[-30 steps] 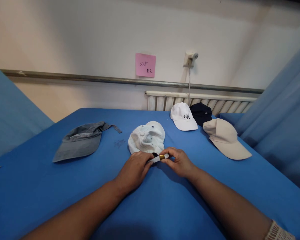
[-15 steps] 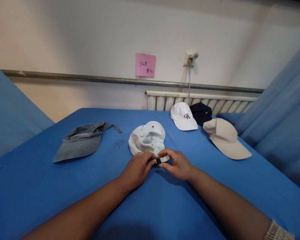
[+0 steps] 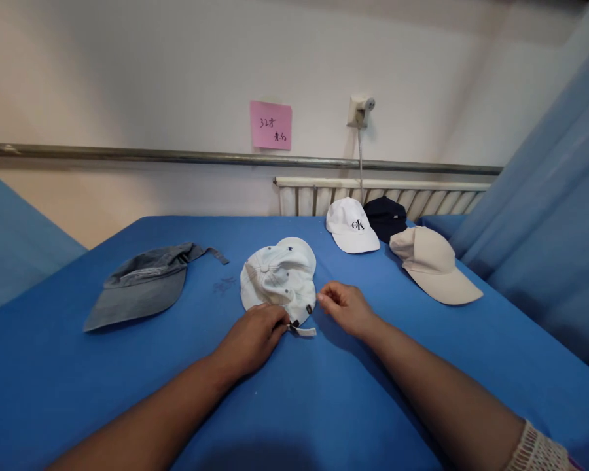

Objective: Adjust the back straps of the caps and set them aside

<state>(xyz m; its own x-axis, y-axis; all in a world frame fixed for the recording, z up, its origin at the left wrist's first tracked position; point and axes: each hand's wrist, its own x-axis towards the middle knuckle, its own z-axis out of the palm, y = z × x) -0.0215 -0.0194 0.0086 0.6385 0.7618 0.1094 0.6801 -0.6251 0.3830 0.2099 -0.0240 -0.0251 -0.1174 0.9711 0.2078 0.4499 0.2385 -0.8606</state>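
A pale, whitish baseball cap (image 3: pixel 275 275) lies crumpled on the blue table, its brim pointing away from me. My left hand (image 3: pixel 255 337) pinches the back strap at the cap's near edge. From those fingers the strap's loose white end (image 3: pixel 304 331) sticks out to the right, beside a small dark buckle (image 3: pixel 309 309) on the cap. My right hand (image 3: pixel 346 307) hovers just right of the cap, thumb and forefinger drawn together with nothing seen between them. A grey cap (image 3: pixel 137 284) with its strap hanging loose rests to the left.
A white cap with black letters (image 3: pixel 352 226), a dark navy cap (image 3: pixel 385 219) and a beige cap (image 3: pixel 434 265) stand at the back right of the blue table (image 3: pixel 216 399). Behind are a radiator (image 3: pixel 299 201) and a metal rail (image 3: pixel 177 156). Blue curtains (image 3: pixel 535 196) hang at both sides.
My right hand has let go of the strap and moved to the cap's right side. The closed strap has come undone, and its end now lies loose. The view has shifted slightly.
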